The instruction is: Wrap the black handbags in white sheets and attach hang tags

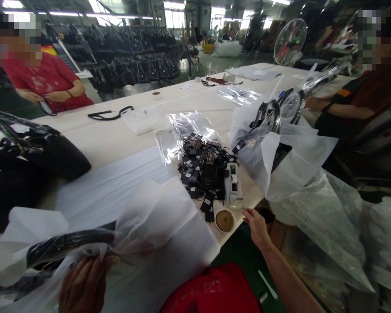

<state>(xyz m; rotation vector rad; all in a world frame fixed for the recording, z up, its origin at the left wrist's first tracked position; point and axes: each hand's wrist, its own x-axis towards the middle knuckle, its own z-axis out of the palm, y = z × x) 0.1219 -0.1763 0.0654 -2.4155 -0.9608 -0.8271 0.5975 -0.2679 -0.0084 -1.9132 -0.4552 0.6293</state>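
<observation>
My left hand (81,284) is at the bottom left, fingers curled round a black bag strap (68,245) wrapped in white tissue paper (156,234). My right hand (256,226) reaches to the table's near edge, fingertips pinched on a strip of clear tape by the white tape dispenser (233,184). Beside it lies a roll of tape (224,220). A heap of black hang tags (203,167) lies just beyond the dispenser, partly on clear plastic bags (189,126).
A black handbag (35,152) sits at the left on the long white table (117,139). A bag wrapped in white paper (280,143) stands at the right. A person in red sits far left, another at the right. Racks of black bags (133,56) behind.
</observation>
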